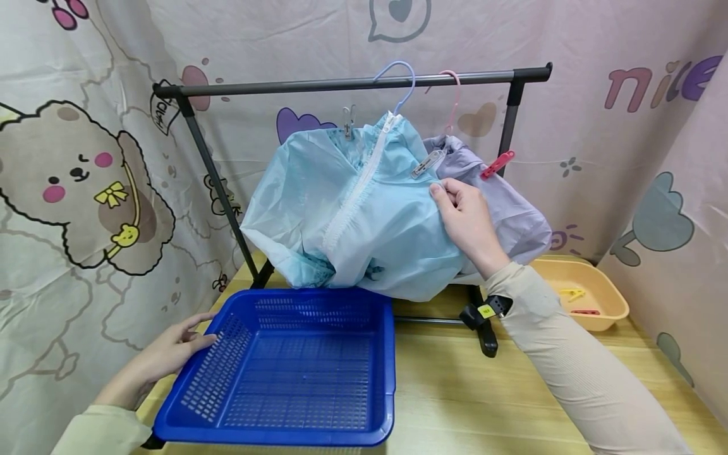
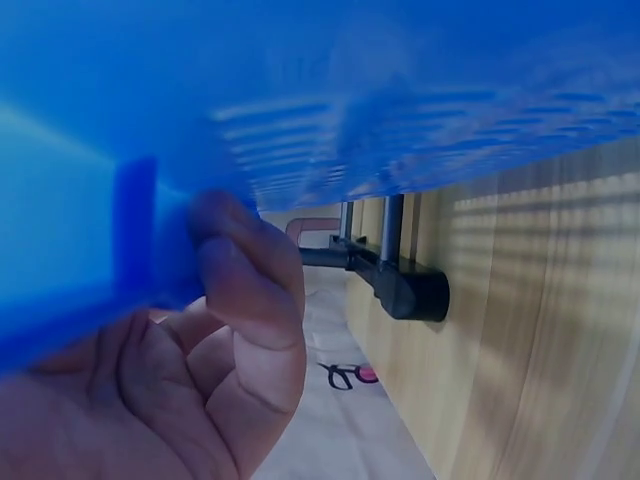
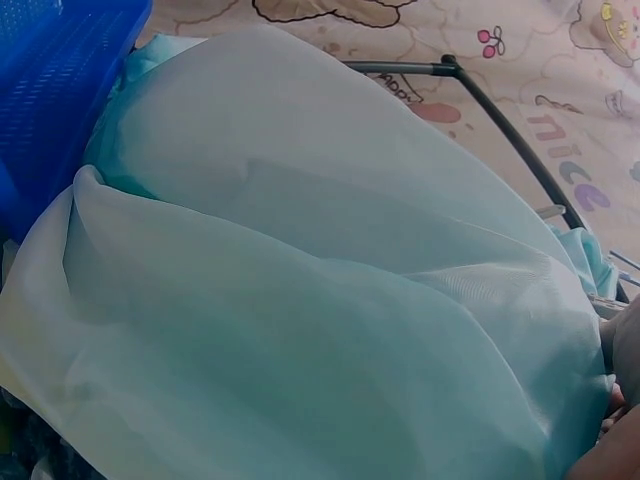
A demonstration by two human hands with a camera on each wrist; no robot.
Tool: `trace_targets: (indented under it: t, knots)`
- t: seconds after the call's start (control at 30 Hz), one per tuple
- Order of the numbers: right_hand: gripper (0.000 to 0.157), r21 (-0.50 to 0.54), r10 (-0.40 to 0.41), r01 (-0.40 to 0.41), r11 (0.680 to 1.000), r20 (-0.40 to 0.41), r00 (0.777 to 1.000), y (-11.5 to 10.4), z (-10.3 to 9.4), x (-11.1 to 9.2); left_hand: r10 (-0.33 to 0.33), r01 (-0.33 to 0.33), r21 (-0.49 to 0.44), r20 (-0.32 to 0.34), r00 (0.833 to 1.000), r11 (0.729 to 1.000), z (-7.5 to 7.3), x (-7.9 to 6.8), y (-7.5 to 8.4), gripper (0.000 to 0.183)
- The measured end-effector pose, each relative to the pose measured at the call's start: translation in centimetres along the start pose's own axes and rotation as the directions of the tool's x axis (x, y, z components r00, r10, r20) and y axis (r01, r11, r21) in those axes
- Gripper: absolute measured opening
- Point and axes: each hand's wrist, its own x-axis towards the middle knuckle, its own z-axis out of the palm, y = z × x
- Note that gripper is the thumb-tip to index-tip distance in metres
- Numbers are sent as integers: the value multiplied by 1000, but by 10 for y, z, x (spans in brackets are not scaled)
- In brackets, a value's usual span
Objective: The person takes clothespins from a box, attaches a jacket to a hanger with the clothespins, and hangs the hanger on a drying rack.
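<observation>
A light blue jacket with a white zip hangs from a blue hanger on the rack. My right hand pinches its fabric at the shoulder on the right, just below a clear clothespin. In the right wrist view, the jacket fills most of the picture, and only part of the hand shows at the right edge. My left hand grips the left rim of a blue plastic basket. Curled fingers at that rim appear in the left wrist view. No item lies in the basket.
A dark metal rack stands on the wooden table. Behind the jacket, a lilac garment hangs on a pink hanger, with a red clothespin. Another clear clip sits on the jacket's left shoulder. A yellow basin holds clothespins.
</observation>
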Motion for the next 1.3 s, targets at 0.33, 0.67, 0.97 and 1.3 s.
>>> trace_targets:
  t: [0.33, 0.67, 0.97, 1.3]
  knots:
    - [34, -2, -3, 3, 1000, -1, 1000, -1, 1, 0, -25, 25, 1, 15, 1000, 1000, -9, 3, -4, 69]
    - [35, -4, 8, -8, 1000, 5, 1000, 0, 1, 0, -6, 6, 11, -4, 1000, 1000, -8, 0, -6, 68]
    - [35, -7, 3, -3, 1000, 5, 1000, -1, 0, 0, -31, 30, 4, 46, 998, 1000, -17, -5, -12, 70]
    - [34, -17, -9, 9, 1000, 8, 1000, -4, 1, 1, 18, 11, 270, -105, 994, 963, -39, -19, 8, 68]
